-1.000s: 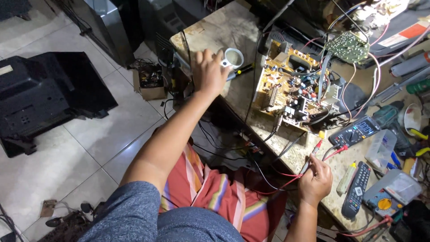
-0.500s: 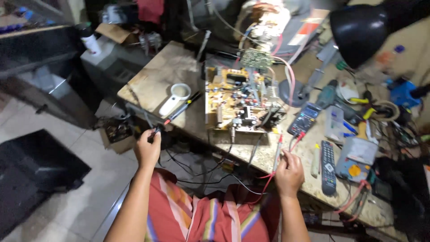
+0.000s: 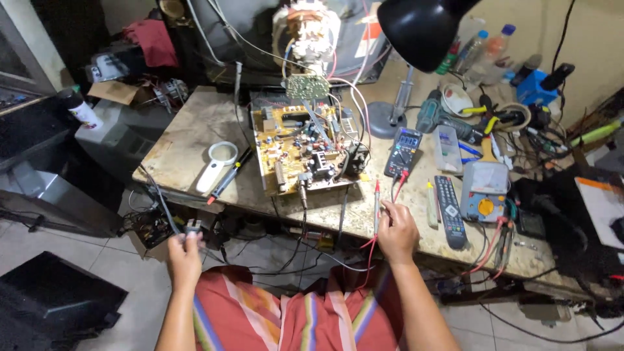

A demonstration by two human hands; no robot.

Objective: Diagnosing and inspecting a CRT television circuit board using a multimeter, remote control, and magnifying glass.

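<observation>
Cluttered repair room, tiled floor (image 3: 78, 273), dark TV casings at left. Stone-topped workbench (image 3: 188, 140) fills the middle, worn and stained, edge facing the person. Big CRT set (image 3: 312, 39) stands at the far side with its neck board exposed and wires running down to the yellow circuit board (image 3: 302, 153), which lies flat mid-bench. Black desk lamp (image 3: 419, 26) hangs over the far right.

Progress, judged: board is out of the set and laid open, digital multimeter (image 3: 403, 151) is placed just right of it with leads attached, so setup looks done. No probe tip is touching the board, so measuring looks not yet started.

Right hand (image 3: 396, 231) at the near bench edge, fingers closed on the red and black probes (image 3: 377, 201), tips pointing away toward the board, apart from it.

Left hand (image 3: 185, 250) below the bench edge at near left, closed on a small grey plug (image 3: 193, 227) on a cable; exact kind cannot tell.

Smaller stuff: analog meter (image 3: 484, 188) and black remote (image 3: 448, 211) at right, white magnifying glass (image 3: 218, 162) and a dark pen-like tool (image 3: 227, 175) left of the board, tape rolls and bottles far right.
</observation>
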